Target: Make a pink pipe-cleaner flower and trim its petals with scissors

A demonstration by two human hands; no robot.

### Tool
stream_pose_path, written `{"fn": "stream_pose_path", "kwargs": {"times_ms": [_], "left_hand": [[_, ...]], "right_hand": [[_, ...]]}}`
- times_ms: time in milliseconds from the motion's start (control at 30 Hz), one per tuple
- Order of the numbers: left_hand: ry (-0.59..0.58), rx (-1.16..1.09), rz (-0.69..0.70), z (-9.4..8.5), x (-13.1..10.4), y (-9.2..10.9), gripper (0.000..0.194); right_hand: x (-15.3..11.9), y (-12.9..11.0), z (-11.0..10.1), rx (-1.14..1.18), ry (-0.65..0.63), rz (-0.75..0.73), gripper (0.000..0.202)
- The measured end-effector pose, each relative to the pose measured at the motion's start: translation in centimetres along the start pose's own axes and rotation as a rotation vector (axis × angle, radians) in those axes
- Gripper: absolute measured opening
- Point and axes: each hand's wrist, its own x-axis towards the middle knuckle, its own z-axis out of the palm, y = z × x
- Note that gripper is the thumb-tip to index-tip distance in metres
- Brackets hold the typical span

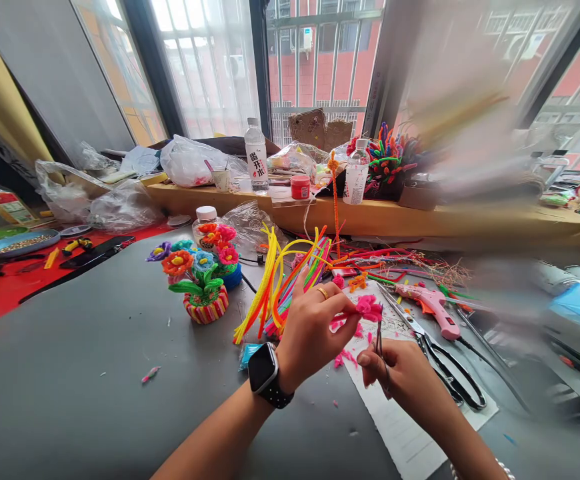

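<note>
Between the thumb and fingertips of my left hand [317,327] is a fuzzy pink pipe-cleaner piece [369,307]. My right hand [395,370] is closed around small scissors [379,340], whose blades point up and touch or nearly touch the pink piece. Pink fuzzy scraps [346,358] lie below on a white paper sheet [415,437]. Left of my hands, a striped pot [206,307] holds several pipe-cleaner flowers [177,263]. Yellow pipe cleaners [257,293] and other colours lie in a bundle behind my left hand.
Large scissors [437,350] and a pink glue gun [433,308] with its cord lie to the right. Along the wooden ledge [240,203] stand a water bottle [256,157], a red-lidded jar [300,187] and a box of pipe cleaners. A blur covers the right side.
</note>
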Motion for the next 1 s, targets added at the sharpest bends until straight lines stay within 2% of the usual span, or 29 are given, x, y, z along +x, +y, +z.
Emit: {"fn": "stream_pose_path", "kwargs": {"times_ms": [567,700,867,1000], "left_hand": [[0.003,-0.017,-0.025,0.1,-0.1,-0.3,0.010],[0.008,-0.050,-0.028,0.0,0.0,-0.5,0.009],[0.013,-0.082,0.000,-0.4,0.3,-0.8,0.007],[0.010,-0.089,0.009,-0.6,0.5,-0.9,0.007]], "right_hand": [[0.1,0.0,0.0,-0.042,0.041,0.006,0.060],[0.0,0.1,0.1,-0.025,0.086,0.019,0.059],[-0.2,-0.1,-0.5,0.049,0.129,0.026,0.056],[-0.3,0.0,-1.2,0.207,0.222,-0.014,0.047]]}}
